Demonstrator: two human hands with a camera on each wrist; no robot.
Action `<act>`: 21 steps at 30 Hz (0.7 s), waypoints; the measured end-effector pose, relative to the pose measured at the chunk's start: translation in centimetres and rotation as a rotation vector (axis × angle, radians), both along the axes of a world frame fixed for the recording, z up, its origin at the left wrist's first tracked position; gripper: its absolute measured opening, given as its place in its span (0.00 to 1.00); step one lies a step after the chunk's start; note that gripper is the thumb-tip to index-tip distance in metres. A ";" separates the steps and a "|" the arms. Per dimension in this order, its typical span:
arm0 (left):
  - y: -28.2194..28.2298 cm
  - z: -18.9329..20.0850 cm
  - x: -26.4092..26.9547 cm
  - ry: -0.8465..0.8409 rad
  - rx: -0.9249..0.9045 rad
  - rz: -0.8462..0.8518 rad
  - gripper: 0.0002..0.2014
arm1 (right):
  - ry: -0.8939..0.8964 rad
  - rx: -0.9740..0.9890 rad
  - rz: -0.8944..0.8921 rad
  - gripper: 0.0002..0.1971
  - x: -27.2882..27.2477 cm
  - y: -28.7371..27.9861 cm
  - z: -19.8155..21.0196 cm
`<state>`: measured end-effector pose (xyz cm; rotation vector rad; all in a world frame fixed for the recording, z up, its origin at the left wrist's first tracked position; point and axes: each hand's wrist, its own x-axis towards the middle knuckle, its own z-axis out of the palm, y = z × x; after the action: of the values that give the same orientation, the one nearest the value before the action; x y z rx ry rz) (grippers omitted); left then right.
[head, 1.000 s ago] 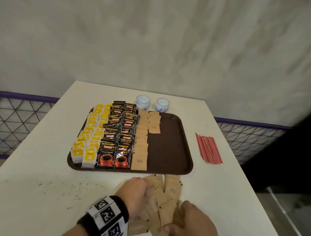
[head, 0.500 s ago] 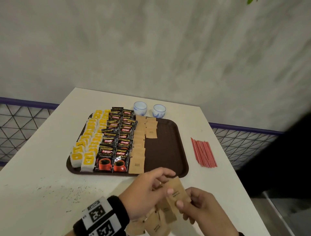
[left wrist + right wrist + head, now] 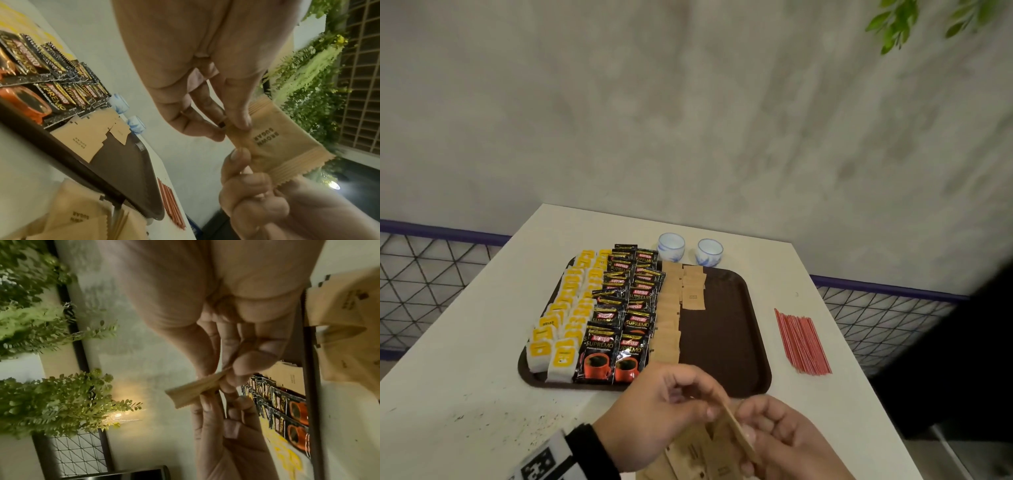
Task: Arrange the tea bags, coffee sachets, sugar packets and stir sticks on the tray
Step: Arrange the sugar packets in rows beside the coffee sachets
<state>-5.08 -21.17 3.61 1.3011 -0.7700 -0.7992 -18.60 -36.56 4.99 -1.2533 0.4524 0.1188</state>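
Brown sugar packet (image 3: 273,146) edge-on in head view, print unreadable; pinched between left hand (image 3: 654,411) and right hand (image 3: 787,442), near tray (image 3: 726,342) front edge.

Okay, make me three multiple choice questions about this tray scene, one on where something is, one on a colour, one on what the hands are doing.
1. The stir sticks lie:
A. on the tray
B. on the table right of the tray
C. in a cup

2. The tea bags have labels coloured:
A. yellow
B. green
C. blue

3. The brown sugar packet is:
A. flat on the tray
B. pinched by the left hand and right hand
C. in a cup

Answers: B, the sticks sit off the tray; A, yellow labels show; B, both hands' fingertips pinch it.
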 end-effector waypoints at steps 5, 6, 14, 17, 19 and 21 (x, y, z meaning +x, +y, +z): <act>-0.2 0.0 0.6 -0.167 0.133 0.009 0.08 | 0.020 -0.407 0.057 0.20 0.9 -0.5 1.0; -0.4 0.0 0.8 -0.220 0.165 0.018 0.08 | 0.013 -0.446 0.085 0.12 1.1 -0.7 1.2; -2.7 -3.4 1.6 -0.360 0.555 0.136 0.14 | 0.062 -0.728 -0.040 0.04 9.3 -7.4 -1.3; -3.7 -5.6 1.1 -0.812 0.812 -0.201 0.23 | 0.200 -0.509 -0.209 0.05 15.4 -10.3 -3.9; -4.4 -6.0 0.3 -1.051 0.864 -0.299 0.26 | 0.276 -0.382 -0.299 0.06 18.8 -11.0 -5.2; -5.3 -6.5 0.4 -1.177 0.867 -0.232 0.33 | 0.350 -0.386 -0.302 0.04 21.3 -11.0 -6.1</act>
<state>-4.67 -26.49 -2.93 2.5647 -1.6080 -0.4792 2.67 -47.60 -1.11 -1.5309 0.9984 -0.0085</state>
